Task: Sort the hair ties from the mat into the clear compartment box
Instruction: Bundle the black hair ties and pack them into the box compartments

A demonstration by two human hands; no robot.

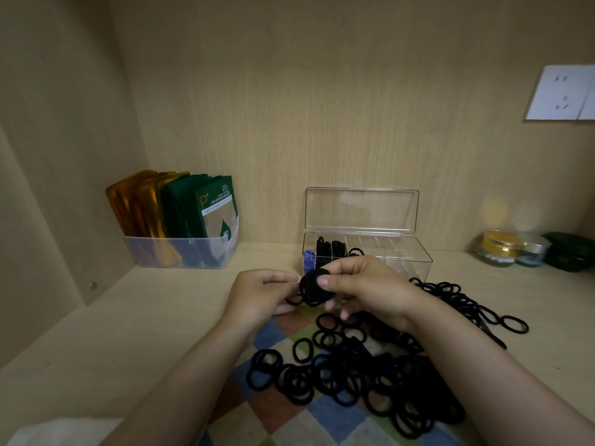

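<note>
- Head view: my right hand point(360, 284) pinches a stack of black hair ties point(314, 289), thumb on the near face, fingers curled behind. The stack hangs just in front of the clear compartment box point(402, 252).
- My left hand point(260, 291) is curled at the stack's left edge, thumb and forefinger nipping a loop there.
- Soft, light, springy stuff. I reckon the stack splays if I slacken, so squeezing across its whole thickness looks best.
- The loose pile of ties point(370, 375) lies heaped on the chequered mat point(280, 407), some spilling right onto the shelf.
- The lid point(360, 210) stands open, with blue ties point(308, 257) in the left-end compartment.
- My hands cover the box's near-left corner, the stack is too dark to count, and the right-hand dividers blur together.
</note>
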